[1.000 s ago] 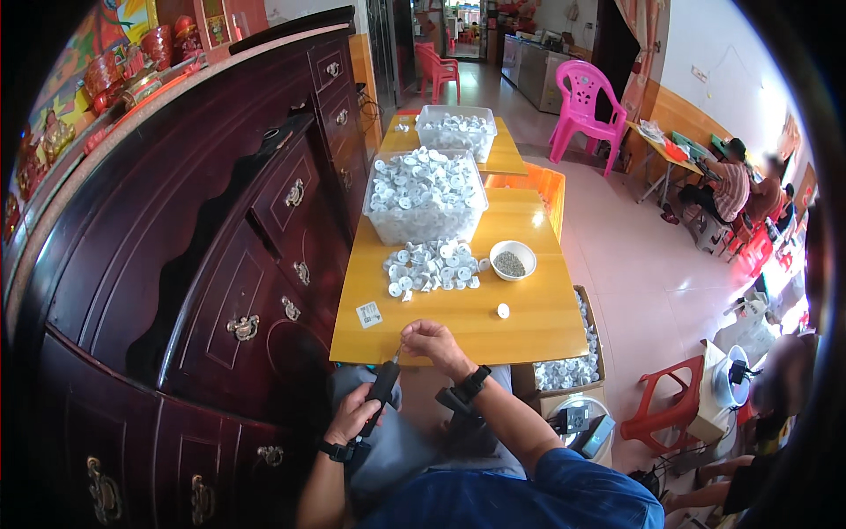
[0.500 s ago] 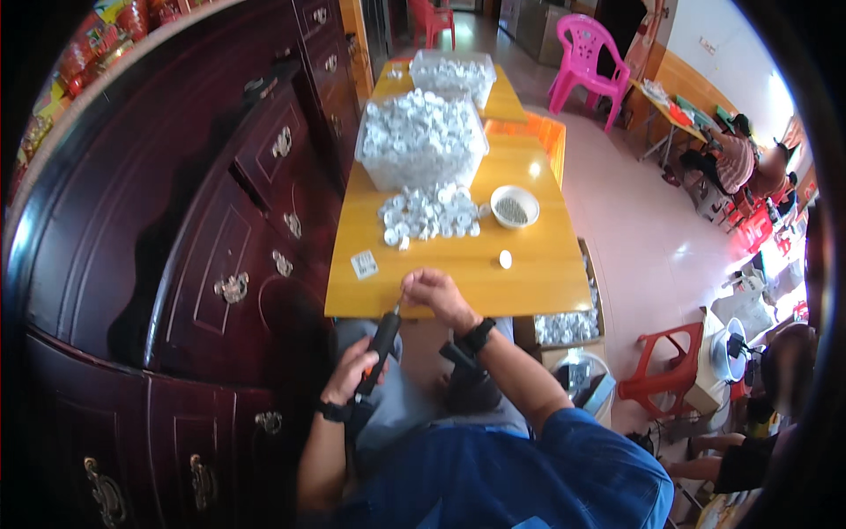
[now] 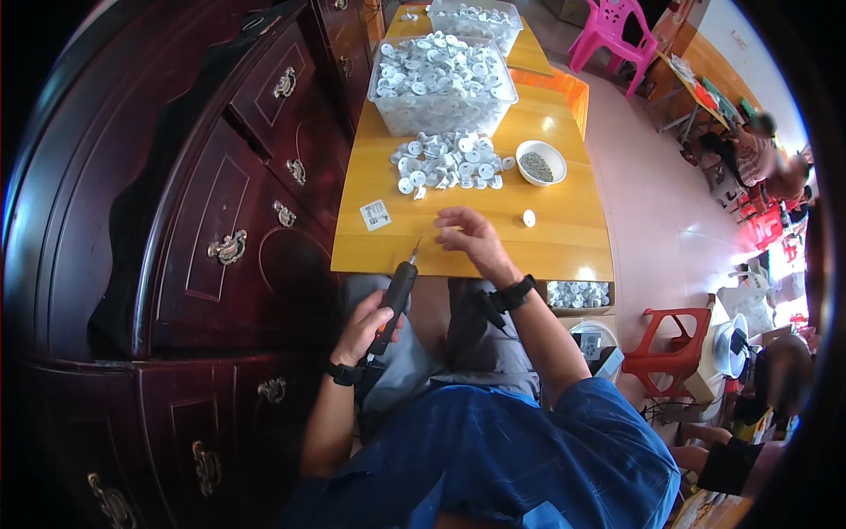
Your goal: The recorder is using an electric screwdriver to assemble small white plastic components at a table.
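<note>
My left hand (image 3: 359, 328) is wrapped round a black electric screwdriver (image 3: 397, 300), its thin bit pointing up and away from me near the table's front edge. Just right of the bit tip, my right hand (image 3: 471, 236) hovers with its fingers apart, and I see nothing in it. One white round plastic part (image 3: 529, 218) lies alone on the table, right of that hand. Beyond it stands a white bowl (image 3: 548, 152) of small metal screws (image 3: 535, 166). A loose pile of white plastic parts (image 3: 447, 161) spreads left of the bowl.
A clear tub (image 3: 441, 115) heaped with white parts stands behind the pile on the yellow table (image 3: 388, 256); another tub (image 3: 480, 26) is farther back. A printed card (image 3: 375, 215) lies at left. Dark drawers (image 3: 220, 220) flank the left; a box of parts (image 3: 577, 295) sits low at right.
My right hand has come away from the screwdriver's tip, and its pinched fingers have spread. The screwdriver stays in my left hand. The view has tilted downward.
</note>
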### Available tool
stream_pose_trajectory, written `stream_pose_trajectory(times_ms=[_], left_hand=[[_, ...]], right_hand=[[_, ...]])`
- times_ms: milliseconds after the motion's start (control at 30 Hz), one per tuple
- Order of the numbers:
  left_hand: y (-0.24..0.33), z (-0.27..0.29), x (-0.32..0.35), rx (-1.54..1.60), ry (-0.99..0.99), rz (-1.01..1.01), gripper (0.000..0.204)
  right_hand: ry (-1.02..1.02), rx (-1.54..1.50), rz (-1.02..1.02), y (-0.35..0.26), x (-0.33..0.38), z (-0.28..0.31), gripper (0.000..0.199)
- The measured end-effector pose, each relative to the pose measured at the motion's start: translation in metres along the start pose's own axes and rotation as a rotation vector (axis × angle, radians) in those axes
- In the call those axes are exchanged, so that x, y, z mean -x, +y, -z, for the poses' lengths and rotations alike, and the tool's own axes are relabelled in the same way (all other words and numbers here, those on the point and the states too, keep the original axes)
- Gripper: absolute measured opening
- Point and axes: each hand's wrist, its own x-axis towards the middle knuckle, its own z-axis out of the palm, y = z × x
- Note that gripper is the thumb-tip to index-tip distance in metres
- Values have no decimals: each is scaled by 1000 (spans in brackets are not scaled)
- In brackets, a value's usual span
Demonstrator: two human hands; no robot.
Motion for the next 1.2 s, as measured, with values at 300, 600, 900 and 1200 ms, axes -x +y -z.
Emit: stream_pose_trajectory(times_ms=[300, 600, 900, 1200], left_hand=[[13, -4, 1, -9, 25, -11, 38], [21, -39, -12, -64, -69, 52, 31], [26, -75, -25, -150, -70, 90, 31], [17, -98, -46, -251, -16, 102, 38]], right_hand=[[665, 866, 423, -32, 35, 102, 27], [503, 1130, 322, -24, 27, 120, 32], [381, 682, 236, -17, 32, 96, 20], [332, 351, 218, 8, 35, 86, 21]])
